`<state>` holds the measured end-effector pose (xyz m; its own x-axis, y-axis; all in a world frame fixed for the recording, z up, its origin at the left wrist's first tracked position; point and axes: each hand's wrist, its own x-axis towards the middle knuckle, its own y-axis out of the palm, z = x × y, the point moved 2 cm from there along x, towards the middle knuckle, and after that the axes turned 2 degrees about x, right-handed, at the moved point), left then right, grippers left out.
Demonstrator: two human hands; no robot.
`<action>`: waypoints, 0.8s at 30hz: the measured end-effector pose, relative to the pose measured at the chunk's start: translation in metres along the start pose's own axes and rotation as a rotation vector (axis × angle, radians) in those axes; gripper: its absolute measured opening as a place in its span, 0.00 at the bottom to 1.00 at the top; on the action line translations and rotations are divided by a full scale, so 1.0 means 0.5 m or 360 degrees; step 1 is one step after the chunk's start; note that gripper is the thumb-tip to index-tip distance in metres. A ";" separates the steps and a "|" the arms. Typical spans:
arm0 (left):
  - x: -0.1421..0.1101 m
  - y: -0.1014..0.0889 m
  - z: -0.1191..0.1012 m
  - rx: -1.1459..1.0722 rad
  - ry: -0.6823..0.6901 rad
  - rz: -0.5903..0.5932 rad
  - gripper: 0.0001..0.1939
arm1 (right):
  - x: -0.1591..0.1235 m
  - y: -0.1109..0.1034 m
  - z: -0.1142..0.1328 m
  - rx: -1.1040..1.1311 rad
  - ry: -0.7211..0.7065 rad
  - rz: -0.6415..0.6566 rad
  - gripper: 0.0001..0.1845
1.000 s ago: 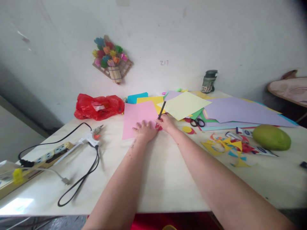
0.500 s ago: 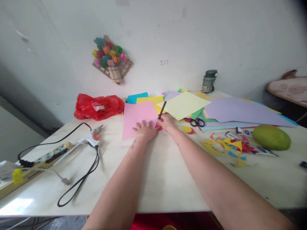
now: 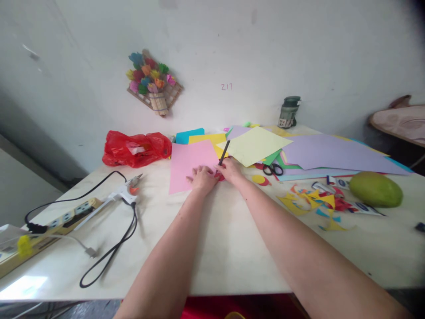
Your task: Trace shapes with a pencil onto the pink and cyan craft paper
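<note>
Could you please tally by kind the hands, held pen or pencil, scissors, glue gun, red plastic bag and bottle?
Left hand and right hand: 2
Held pen or pencil: 1
Scissors (pair): 1
Glue gun: 1
Red plastic bag: 1
Bottle: 1
Total: 7

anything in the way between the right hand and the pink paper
Yes: a red piece lies at the right hand, by the edge of the pink paper; the left hand rests beside it, on the paper.

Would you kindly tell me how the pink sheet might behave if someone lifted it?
The pink sheet looks thin, so it would probably be light and bend. With the left hand on it, pulling might crease it.
</note>
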<state>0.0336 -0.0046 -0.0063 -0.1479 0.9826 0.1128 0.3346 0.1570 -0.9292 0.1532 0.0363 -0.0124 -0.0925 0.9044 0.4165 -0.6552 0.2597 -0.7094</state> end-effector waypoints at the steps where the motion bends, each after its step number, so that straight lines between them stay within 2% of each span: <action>1: 0.000 -0.001 0.000 0.0003 -0.0006 -0.0001 0.19 | 0.000 -0.001 0.001 -0.0003 0.0005 0.0003 0.16; 24: -0.001 -0.003 0.008 -0.0036 -0.0044 0.0039 0.16 | -0.003 -0.005 0.006 0.0032 0.0034 -0.0006 0.13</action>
<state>0.0297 -0.0055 -0.0065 -0.1651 0.9830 0.0801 0.3595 0.1355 -0.9233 0.1527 0.0333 -0.0092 -0.0738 0.9105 0.4069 -0.6705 0.2567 -0.6961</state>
